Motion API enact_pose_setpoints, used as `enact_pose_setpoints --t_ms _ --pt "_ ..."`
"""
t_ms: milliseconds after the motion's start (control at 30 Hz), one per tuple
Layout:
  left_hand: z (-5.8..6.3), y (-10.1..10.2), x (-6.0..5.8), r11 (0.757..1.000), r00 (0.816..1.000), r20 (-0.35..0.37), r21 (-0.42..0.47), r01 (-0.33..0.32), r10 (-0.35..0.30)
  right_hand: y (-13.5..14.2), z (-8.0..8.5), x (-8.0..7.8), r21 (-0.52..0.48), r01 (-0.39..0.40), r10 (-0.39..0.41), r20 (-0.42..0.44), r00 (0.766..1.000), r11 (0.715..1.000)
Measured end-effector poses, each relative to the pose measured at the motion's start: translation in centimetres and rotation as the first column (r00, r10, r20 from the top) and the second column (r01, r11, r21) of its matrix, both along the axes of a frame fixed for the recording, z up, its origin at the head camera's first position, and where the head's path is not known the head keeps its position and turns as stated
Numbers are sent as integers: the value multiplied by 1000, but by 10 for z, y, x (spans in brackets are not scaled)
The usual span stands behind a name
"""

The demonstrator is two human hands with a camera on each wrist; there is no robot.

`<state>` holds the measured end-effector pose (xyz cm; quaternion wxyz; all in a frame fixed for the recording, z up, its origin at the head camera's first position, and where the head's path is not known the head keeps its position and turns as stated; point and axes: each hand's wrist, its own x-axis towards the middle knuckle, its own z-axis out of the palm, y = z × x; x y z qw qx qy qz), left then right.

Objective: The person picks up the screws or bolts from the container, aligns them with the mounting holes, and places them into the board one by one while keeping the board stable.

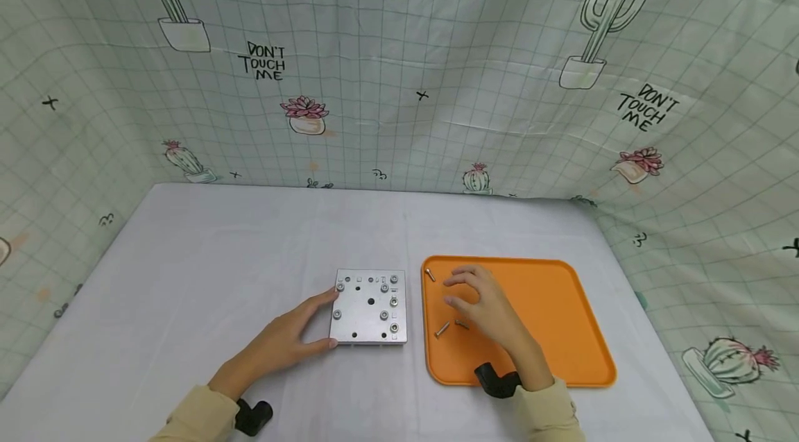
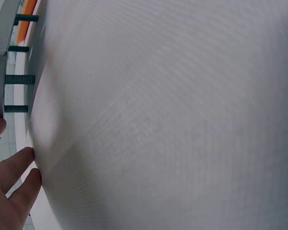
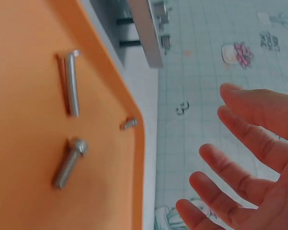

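My left hand [image 1: 284, 338] touches the left side of a silver metal plate [image 1: 362, 324], thumb near its front corner and index finger farther back. In the left wrist view, two fingers [image 2: 23, 184] rest on the white cloth. Several socket-head screws [image 1: 394, 302] stand in the plate's holes. Their threaded shanks [image 2: 20, 79] stick out underneath. My right hand [image 1: 490, 307] hovers over an orange tray [image 1: 543, 303], fingers spread and nothing between them. Loose in the tray are a screw [image 1: 442, 329], a second screw [image 1: 462, 324] near it, and a third screw [image 1: 429, 275] by the far left corner.
A white cloth [image 1: 250, 241] covers the table. Behind it and at the sides hangs a checked curtain [image 1: 387, 137] with cactus prints. A black wrist mount [image 1: 497, 381] overlaps the tray's front rim; another black mount [image 1: 253, 418] is at my left wrist.
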<state>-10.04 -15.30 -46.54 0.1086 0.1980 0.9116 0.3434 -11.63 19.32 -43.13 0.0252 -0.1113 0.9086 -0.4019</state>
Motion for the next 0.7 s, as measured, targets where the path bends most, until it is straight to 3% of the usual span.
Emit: enact_pose_setpoints --t_ms 333,700 --pt "2 -1 1 1000 1000 -5 -2 6 -6 22 -6 -1 97 26 -31 57 998 995" --pt "3 -1 1 1000 1000 4 1 0 0 25 -22 2 148 3 -18 101 995 989"
